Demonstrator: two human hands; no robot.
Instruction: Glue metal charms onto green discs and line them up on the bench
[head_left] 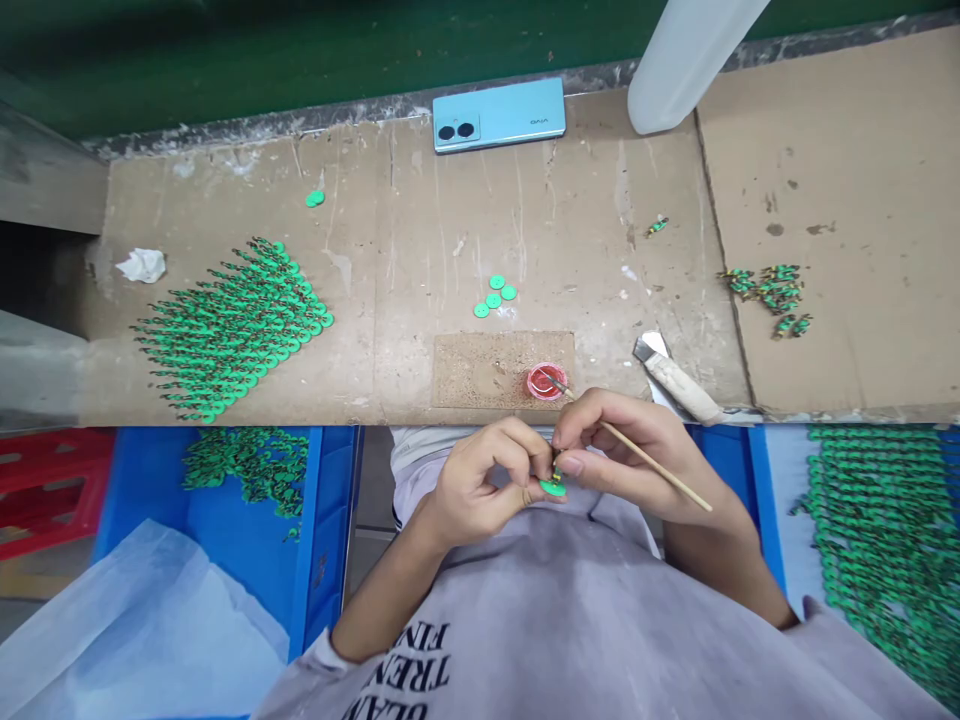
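Just past the table's front edge, my left hand (pixel 491 475) pinches a round green disc (pixel 553 488). My right hand (pixel 637 455) holds a small dark and yellow-green piece at the top of that disc, its fingertips close to my left ones. A thin wooden brush (pixel 652 462) also rests in my right hand, its tip over a small cup of red liquid (pixel 547 381). The cup stands on a rough brown board (pixel 480 368). Several loose green discs (pixel 493 300) lie behind the board. Slanted rows of green discs with small figures (pixel 240 330) cover the table's left part.
A light blue phone (pixel 499 115) lies at the back, near a white post (pixel 667 75). A utility knife (pixel 679 380) is at the front right edge. Small green figures (pixel 780 290) lie farther right. Blue crates (pixel 326 540) flank my body.
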